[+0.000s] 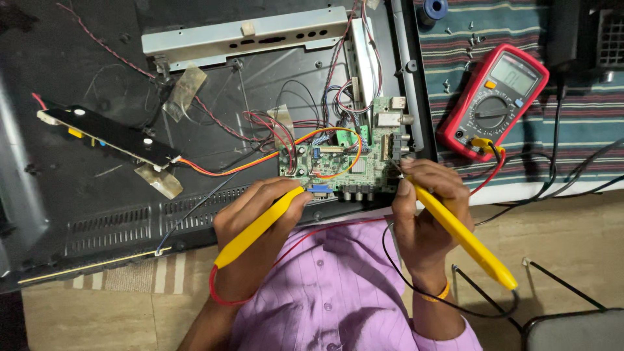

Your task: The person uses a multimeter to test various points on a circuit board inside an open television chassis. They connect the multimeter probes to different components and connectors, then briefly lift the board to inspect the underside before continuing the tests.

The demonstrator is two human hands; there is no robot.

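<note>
While one green circuit board point(338, 166) lies in the opened television back point(97, 208), two yellow probes meet it: left hand point(257, 218) and right hand point(429, 208) each clasp one, one multimeter point(494, 97) nearby.

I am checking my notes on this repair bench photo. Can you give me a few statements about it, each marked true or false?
1. Each hand holds a yellow probe. True: left hand, right hand.
2. Both probe tips meet the green circuit board. True.
3. The multimeter has a blue casing. False: it is red.
4. The multimeter lies left of the board. False: it lies to the right, on a striped cloth.
5. The left probe trails a red lead. True.
</note>
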